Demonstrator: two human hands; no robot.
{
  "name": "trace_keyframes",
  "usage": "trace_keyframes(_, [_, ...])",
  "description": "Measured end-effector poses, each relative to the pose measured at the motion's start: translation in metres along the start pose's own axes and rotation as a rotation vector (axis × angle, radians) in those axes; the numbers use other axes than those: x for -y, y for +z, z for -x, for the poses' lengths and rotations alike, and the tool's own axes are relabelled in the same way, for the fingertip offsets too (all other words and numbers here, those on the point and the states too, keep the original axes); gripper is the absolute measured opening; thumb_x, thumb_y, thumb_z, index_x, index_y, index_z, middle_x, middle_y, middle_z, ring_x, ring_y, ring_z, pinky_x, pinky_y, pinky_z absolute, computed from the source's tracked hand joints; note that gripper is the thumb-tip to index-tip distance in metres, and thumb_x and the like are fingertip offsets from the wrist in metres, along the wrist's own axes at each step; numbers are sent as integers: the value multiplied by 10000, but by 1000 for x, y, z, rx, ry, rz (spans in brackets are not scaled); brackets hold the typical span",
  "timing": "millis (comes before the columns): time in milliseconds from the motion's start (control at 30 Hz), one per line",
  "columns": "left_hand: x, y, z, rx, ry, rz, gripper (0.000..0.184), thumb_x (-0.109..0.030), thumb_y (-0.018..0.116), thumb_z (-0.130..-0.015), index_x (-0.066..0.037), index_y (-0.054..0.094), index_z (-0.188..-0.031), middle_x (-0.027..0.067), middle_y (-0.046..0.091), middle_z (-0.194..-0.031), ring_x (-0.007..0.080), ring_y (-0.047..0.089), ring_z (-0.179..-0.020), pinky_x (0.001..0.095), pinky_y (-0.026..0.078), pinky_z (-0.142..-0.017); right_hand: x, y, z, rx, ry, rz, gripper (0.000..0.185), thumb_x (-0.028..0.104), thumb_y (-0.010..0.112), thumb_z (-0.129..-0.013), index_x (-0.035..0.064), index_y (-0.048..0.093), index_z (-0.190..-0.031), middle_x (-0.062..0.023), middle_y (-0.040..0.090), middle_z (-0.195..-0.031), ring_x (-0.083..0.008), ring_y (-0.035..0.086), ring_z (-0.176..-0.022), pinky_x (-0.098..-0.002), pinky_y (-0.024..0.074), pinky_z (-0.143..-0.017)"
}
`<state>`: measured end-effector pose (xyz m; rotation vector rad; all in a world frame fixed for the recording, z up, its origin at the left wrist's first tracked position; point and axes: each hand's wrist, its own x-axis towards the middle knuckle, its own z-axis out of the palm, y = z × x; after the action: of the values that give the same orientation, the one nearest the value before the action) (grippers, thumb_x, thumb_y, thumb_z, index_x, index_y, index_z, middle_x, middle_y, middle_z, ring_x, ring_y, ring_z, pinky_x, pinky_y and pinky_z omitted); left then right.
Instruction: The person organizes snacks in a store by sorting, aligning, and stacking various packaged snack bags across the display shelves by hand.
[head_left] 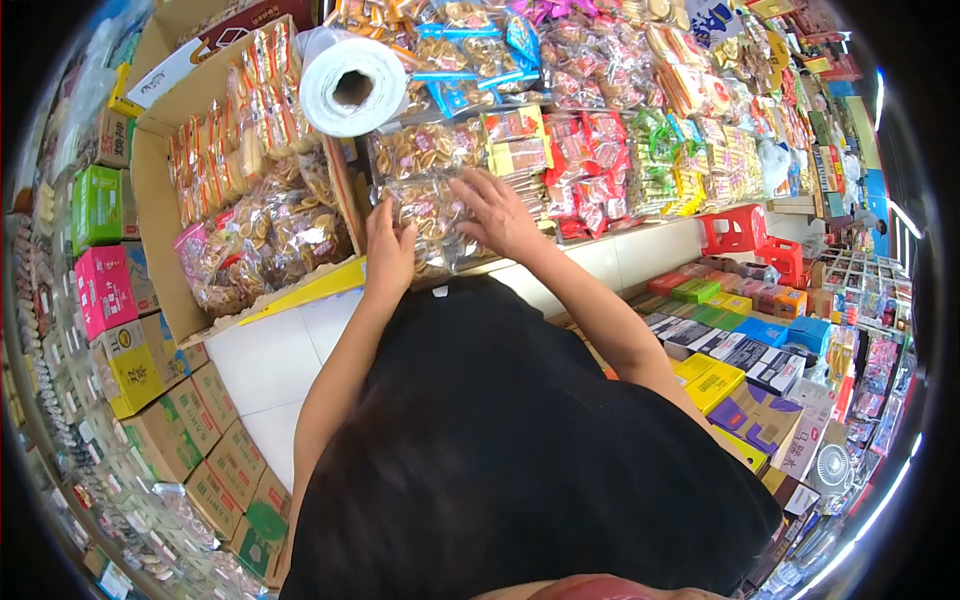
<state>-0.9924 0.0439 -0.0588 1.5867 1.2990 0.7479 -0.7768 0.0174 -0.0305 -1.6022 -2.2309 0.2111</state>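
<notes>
A clear plastic bag of brown snack pieces (pixel 430 207) lies at the front of the display, between my two hands. My left hand (pixel 390 255) grips its left edge, with the thumb toward the bag and the fingers along the side. On the opposite side, my right hand (pixel 500 215) has its bent fingers on the bag's right edge. Just behind is a similar snack bag (pixel 425 148). To the left stands an open cardboard box (pixel 150 230) holding snack bags (pixel 270 225) and long wrapped packs (pixel 270 85).
A roll of clear plastic bags (pixel 350 85) stands behind my left hand. Red packets (pixel 590 165) and green packets (pixel 650 150) fill the display to the right. Red stools (pixel 735 230) and stacked cartons (pixel 740 355) are at right; more cartons (pixel 200 450) line the left.
</notes>
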Motion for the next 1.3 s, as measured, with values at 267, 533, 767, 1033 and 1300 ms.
trace_keyframes(267, [-15,-1,1,-32,-55,-28,567,-141,608,-883,34,357,-1360,209,385,-1337,280,548,-1035,332,464,-882,-7,-13,-2,-48,15,-95,598,256,710,-776,75,483,-1299,-170,452,-1332,-352,430,-1229,-430,379,-1015])
trace_keyframes(533, [-29,-5,20,-159,-51,-74,454,-168,651,-856,6,448,-1222,160,444,-1238,196,534,-819,332,471,-777,-59,-55,-15,-228,100,-222,408,148,650,-833,66,527,-1213,-153,512,-1253,-347,482,-1146,-429,400,-973])
trace_keyframes(767, [-78,-1,24,-321,236,-211,106,-71,662,-809,-8,578,-823,143,602,-1021,288,565,-970,364,433,-863,-116,-82,-38,-298,230,-369,156,99,644,-833,27,587,-959,-145,624,-947,-322,600,-894,-395,475,-791])
trace_keyframes(1033, [-104,28,-3,-296,290,-227,222,-80,600,-864,-31,621,-1080,132,617,-1122,303,542,-1055,394,411,-933,-148,-112,-93,-295,152,-378,165,177,633,-861,13,619,-852,-154,629,-802,-312,613,-754,-387,473,-674])
trace_keyframes(1300, [-148,49,-36,-302,273,-257,562,-150,629,-855,-39,406,-1359,190,483,-1314,338,444,-1225,414,344,-1030,-178,-94,-135,-275,-39,-35,658,292,709,-776,98,419,-1334,-217,472,-1306,-400,465,-1180,-466,388,-987])
